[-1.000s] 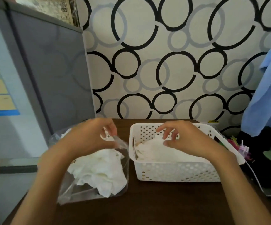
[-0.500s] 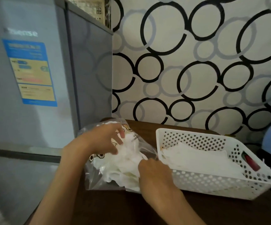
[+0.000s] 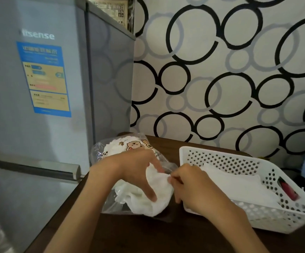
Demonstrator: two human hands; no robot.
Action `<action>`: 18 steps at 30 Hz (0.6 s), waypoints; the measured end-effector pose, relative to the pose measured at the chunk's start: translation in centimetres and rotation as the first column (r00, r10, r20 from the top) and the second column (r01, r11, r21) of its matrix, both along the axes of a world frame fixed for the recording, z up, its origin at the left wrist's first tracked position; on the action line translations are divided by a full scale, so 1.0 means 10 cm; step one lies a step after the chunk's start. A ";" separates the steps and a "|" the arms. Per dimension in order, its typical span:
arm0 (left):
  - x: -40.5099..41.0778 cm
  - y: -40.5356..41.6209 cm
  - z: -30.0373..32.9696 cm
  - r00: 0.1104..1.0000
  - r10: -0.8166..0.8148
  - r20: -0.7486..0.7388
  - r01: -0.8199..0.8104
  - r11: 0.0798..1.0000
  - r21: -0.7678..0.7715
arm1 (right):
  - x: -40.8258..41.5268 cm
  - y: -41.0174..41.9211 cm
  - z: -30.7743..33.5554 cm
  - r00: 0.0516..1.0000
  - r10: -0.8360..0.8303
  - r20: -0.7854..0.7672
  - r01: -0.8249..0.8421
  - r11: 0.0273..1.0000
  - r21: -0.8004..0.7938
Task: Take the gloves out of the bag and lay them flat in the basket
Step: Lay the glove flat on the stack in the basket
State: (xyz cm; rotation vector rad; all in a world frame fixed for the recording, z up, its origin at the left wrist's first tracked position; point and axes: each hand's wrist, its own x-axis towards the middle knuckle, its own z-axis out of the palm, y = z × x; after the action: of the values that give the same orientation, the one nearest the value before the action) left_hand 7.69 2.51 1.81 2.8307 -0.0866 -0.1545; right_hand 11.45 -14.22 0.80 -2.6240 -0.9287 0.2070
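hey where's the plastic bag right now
In the head view the plastic bag lies on the dark table, left of the white basket and beside the fridge, with both hands at it.

Fridge (image 3: 38, 106) blocks left (basket (image 3: 211, 152) right).

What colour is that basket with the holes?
The basket is white, seen clearly in the head view.

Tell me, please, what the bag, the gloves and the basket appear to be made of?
The bag looks like thin clear plastic film: glossy, crinkled, see-through. The gloves seem to be soft, matt white fabric, judging by their rumpled folds, though thin plastic is possible. The basket looks like rigid white moulded plastic with punched holes.
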 end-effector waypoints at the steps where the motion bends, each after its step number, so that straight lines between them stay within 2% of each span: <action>1: 0.02 -0.02 -0.03 1.000 0.012 0.013 -0.013 0.999 0.032 | 0.01 0.00 -0.01 1.000 -0.002 -0.019 0.002 1.000 0.002; 7: 0.14 -0.12 -0.16 0.961 0.142 0.237 -0.196 0.955 0.224 | 0.11 -0.06 0.10 0.997 -0.076 0.007 0.075 0.991 0.111; 13: 0.15 -0.13 -0.17 0.954 0.144 0.264 -0.194 0.965 0.175 | 0.28 -0.24 0.17 0.984 -0.048 -0.171 0.084 0.974 0.210; 18: 0.13 -0.01 -0.15 0.960 0.199 0.195 -0.214 0.975 0.060 | 0.34 -0.24 0.15 0.969 -0.048 -0.241 0.133 0.928 0.348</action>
State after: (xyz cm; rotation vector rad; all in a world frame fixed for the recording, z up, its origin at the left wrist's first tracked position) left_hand 9.03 2.37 0.31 2.9042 0.1782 0.1601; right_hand 14.87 -16.66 2.29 -2.2390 -0.6887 0.2780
